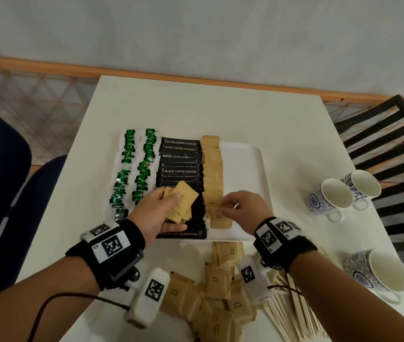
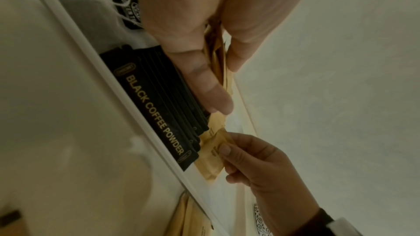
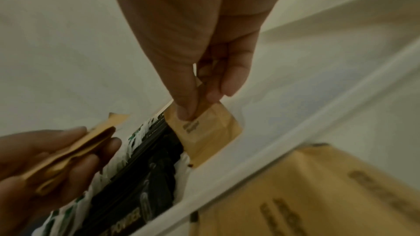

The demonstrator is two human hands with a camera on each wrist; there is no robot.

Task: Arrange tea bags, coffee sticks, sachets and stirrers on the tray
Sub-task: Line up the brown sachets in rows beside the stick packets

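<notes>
On the white tray (image 1: pixel 245 154), 2 columns of green-and-white tea bags (image 1: pixel 134 169) are laid along its left side, a column of black coffee sticks (image 1: pixel 180 156) is set just beside them, and a column of brown sachets (image 1: pixel 212 174) runs next to the sticks, from the far rim almost to the near rim. The right part of the tray is seen bare. A small fan of brown sachets is gripped in the left hand (image 1: pixel 161 213), with thumb and fingers curled round it, above the near end of the coffee sticks. A single sachet (image 3: pixel 204 128) at the near end of the brown column is pinched by the right hand (image 1: pixel 243 206) between thumb and fingertips and is being set down on the tray. A loose heap of sachets (image 1: pixel 218 292) is left on the table (image 1: pixel 196 107) in front of the tray, and a bundle of wooden stirrers (image 1: pixel 292 309) lies beside it, apparently untouched. The work is judged to be past its middle: tea bags and coffee sticks appear placed, sachets are partly placed, and the stirrers are not yet on the tray. 3 patterned cups (image 1: pixel 329 196) stand to the right.
</notes>
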